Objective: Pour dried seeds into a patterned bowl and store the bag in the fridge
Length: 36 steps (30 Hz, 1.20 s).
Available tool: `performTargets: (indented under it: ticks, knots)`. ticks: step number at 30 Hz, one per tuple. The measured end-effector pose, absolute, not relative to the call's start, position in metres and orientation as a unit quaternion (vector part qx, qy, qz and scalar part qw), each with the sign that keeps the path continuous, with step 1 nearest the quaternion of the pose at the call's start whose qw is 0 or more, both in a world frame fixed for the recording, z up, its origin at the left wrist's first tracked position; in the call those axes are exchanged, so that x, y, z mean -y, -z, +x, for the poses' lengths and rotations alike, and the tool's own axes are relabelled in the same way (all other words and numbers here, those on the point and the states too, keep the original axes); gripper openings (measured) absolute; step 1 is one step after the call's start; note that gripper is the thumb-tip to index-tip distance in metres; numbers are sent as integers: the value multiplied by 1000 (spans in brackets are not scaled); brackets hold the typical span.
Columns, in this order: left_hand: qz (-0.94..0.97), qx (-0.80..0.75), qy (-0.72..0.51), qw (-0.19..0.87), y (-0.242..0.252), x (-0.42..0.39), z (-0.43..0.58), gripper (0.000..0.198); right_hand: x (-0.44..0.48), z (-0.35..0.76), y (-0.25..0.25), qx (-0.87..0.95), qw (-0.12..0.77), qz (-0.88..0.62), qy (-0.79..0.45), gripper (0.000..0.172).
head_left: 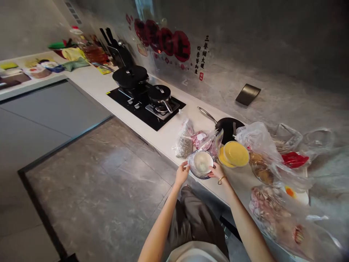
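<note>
At the counter's front edge, a small white bowl with pale contents sits over a blue-patterned plate. My right hand has its fingers closed on the right side of the bowl. On the other side, the fingers of my left hand are pinched together by the plate's left rim, at something thin and whitish that is too small to make out. Just behind the bowl lie a clear bag of reddish meat and a clear bag of greyish food. Yellow round containers stand to the right.
A black frying pan lies behind the containers. Two lidded pans sit on the black gas hob to the left. Several plastic bags of food, one with pinkish meat, crowd the right end of the counter.
</note>
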<state>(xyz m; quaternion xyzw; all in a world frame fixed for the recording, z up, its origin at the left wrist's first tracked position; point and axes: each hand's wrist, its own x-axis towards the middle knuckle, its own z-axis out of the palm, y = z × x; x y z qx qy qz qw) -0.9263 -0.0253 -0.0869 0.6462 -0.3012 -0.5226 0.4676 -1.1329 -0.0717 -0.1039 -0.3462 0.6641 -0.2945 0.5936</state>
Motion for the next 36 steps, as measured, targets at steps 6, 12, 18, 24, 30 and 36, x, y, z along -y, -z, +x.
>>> performTargets:
  ticks: [6, 12, 18, 24, 30, 36]
  knots:
    - [648, 427, 478, 411, 83, 42, -932, 29, 53, -1125, 92, -670, 557, -356, 339, 19]
    - [490, 536, 594, 346, 52, 36, -922, 36, -14, -1152, 62, -708, 514, -262, 408, 32]
    - [526, 551, 571, 306, 66, 56, -907, 26, -62, -1210, 77, -782, 385, -122, 474, 32]
    - [592, 586, 457, 311, 74, 72, -894, 18, -50, -1242, 113, -813, 288, -41, 505, 26]
    - [662, 494, 496, 266, 98, 75, -889, 22, -29, -1245, 131, -815, 265, 7, 515, 27]
    - [642, 296, 655, 265, 126, 70, -899, 29, -40, -1209, 118, -784, 390, 40, 482, 46]
